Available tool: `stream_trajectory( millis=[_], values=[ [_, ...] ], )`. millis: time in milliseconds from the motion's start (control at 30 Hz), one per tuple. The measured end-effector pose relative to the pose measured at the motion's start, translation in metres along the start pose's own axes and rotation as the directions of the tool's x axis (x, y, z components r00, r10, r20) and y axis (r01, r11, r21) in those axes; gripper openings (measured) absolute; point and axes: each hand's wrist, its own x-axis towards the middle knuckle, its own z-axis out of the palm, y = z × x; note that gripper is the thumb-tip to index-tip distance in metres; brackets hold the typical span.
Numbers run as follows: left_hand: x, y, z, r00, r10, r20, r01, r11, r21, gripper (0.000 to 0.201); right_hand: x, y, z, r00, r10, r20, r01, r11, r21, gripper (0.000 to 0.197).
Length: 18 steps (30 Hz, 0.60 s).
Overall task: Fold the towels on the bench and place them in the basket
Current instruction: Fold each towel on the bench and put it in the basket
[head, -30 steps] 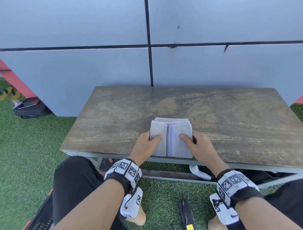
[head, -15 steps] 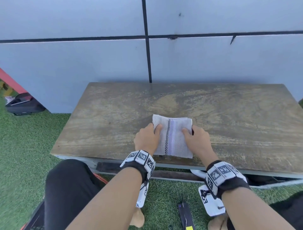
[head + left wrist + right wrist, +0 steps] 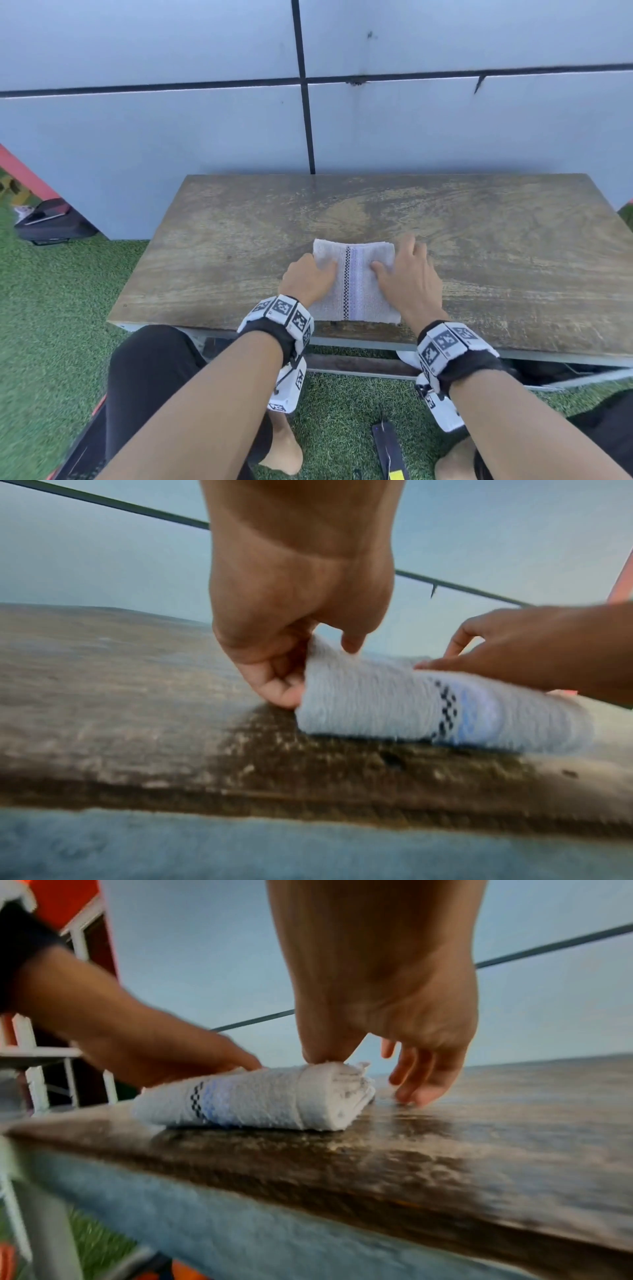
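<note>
I have the small white folded towel with a checked black stripe and a lilac band [image 3: 354, 284] lying at the near edge of the worn brown wooden bench [image 3: 479, 240], close to its middle. My left hand [image 3: 308, 279] has its fingers curled round the towel's left edge, thumb on top, pinching the layers. My right hand [image 3: 407, 274] has its thumb pressed on the towel's right side; the fingers reach down loosely, spread beyond the right edge, tips at the bench, not closed on the cloth.

I judge the folding of this towel done, and the step in hand is taking hold for the lift. The next move calls for the right fingers to tuck under the right edge so both sides rise together and the layers stay stacked. No basket shows in any view, so I must find it before carrying.

Against half a second ago, my right hand has slid farther along the right edge and opened its fingers, while the left has closed more tightly.
</note>
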Motion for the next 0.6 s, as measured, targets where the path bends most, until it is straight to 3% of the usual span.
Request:
stream_trajectory(
  millis=[33, 100, 167, 200, 233, 300, 367, 400, 533, 600],
  values=[
    [-0.001, 0.002, -0.004, 0.999, -0.004, 0.054, 0.005, 1.0, -0.016, 0.068, -0.001, 0.001, -0.002, 0.991, -0.129, -0.039, 0.126, 0.989, -0.071, 0.051],
    [-0.004, 0.002, -0.011, 0.99, 0.024, 0.138, -0.027, 0.999, 0.019, 0.071, -0.001, 0.006, -0.005, 0.935, -0.349, 0.067, 0.355, 0.926, -0.133, 0.048],
    [-0.006, 0.0, -0.014, 0.98, 0.067, 0.185, -0.076, 0.996, 0.044, 0.062, -0.002, 0.014, -0.005, 0.886, -0.391, 0.248, 0.434, 0.889, -0.149, 0.046],
    [-0.007, -0.002, -0.015, 0.98, 0.098, 0.176, -0.108, 0.993, 0.052, 0.053, -0.004, 0.016, -0.006, 0.89, -0.366, 0.272, 0.419, 0.891, -0.172, 0.046],
    [-0.008, -0.005, -0.015, 0.984, 0.131, 0.122, -0.141, 0.987, 0.073, 0.043, -0.006, 0.018, -0.007, 0.908, -0.337, 0.247, 0.39, 0.896, -0.213, 0.044],
    [-0.014, -0.007, -0.015, 0.968, 0.216, -0.124, -0.196, 0.968, 0.158, 0.026, -0.01, 0.016, -0.014, 0.948, -0.258, 0.184, 0.308, 0.888, -0.341, 0.041],
    [-0.021, -0.008, -0.009, 0.889, 0.33, -0.318, -0.271, 0.938, 0.216, 0.018, -0.014, 0.011, -0.02, 0.97, -0.17, 0.177, 0.232, 0.868, -0.44, 0.042],
    [-0.024, -0.008, -0.004, 0.866, 0.376, -0.33, -0.316, 0.923, 0.222, 0.016, -0.016, 0.009, -0.022, 0.973, -0.157, 0.166, 0.218, 0.861, -0.46, 0.042],
    [-0.036, -0.005, 0.024, 0.872, 0.47, -0.138, -0.433, 0.871, 0.234, 0.033, -0.019, 0.006, -0.017, 0.935, -0.352, 0.041, 0.343, 0.871, -0.353, 0.03],
    [-0.04, -0.005, 0.038, 0.887, 0.458, -0.057, -0.433, 0.869, 0.241, 0.045, -0.02, 0.007, -0.009, 0.888, -0.448, 0.104, 0.46, 0.861, -0.217, 0.032]
  ],
)
